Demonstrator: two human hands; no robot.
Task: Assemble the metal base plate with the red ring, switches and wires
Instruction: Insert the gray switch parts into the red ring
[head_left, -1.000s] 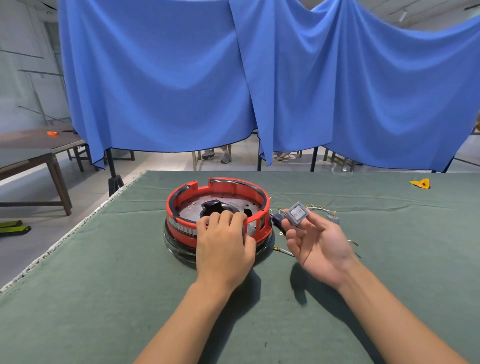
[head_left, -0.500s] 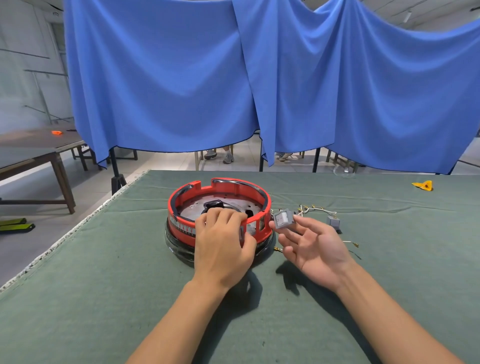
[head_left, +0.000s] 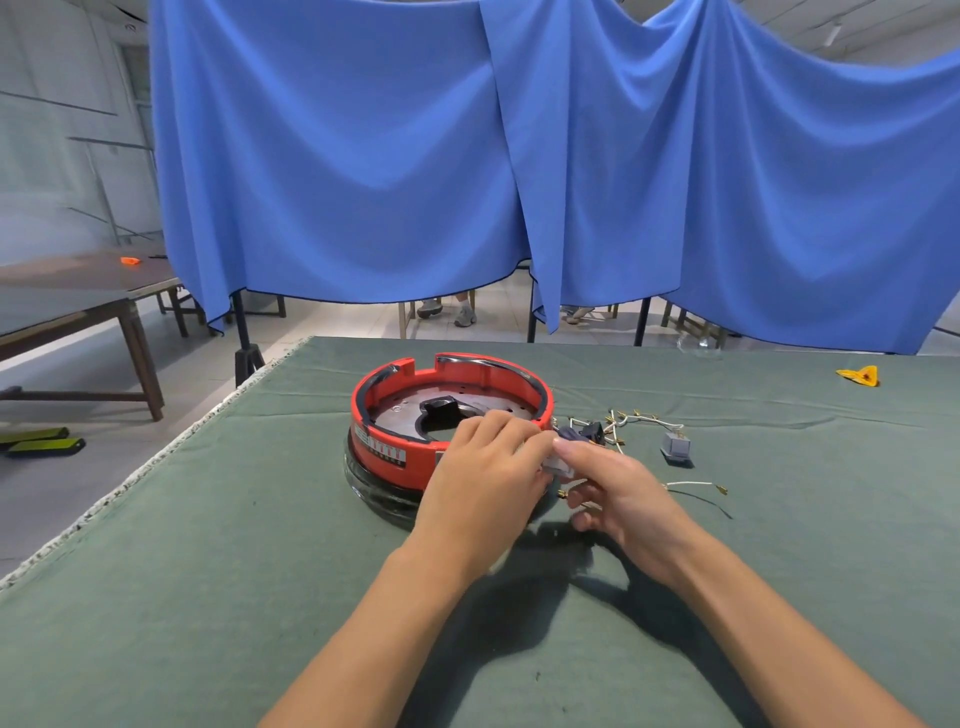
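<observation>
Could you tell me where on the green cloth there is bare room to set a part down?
Bare cloth lies left of the red ring toward the table edge, and at the near side between the forearms. Right of the ring it is crowded: wires, a loose grey switch, and both hands, left hand and right hand.

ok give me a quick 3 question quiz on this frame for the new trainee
1. True or false: the right hand pinches a small grey switch against the red ring's outer wall.
2. Which lies loose on the green cloth, right of the ring? A) a second grey switch B) pliers C) a roll of tape
3. Fill in: the left hand rests on the ring's ____ rim.

Key: 1 true; 2 A; 3 near
</observation>
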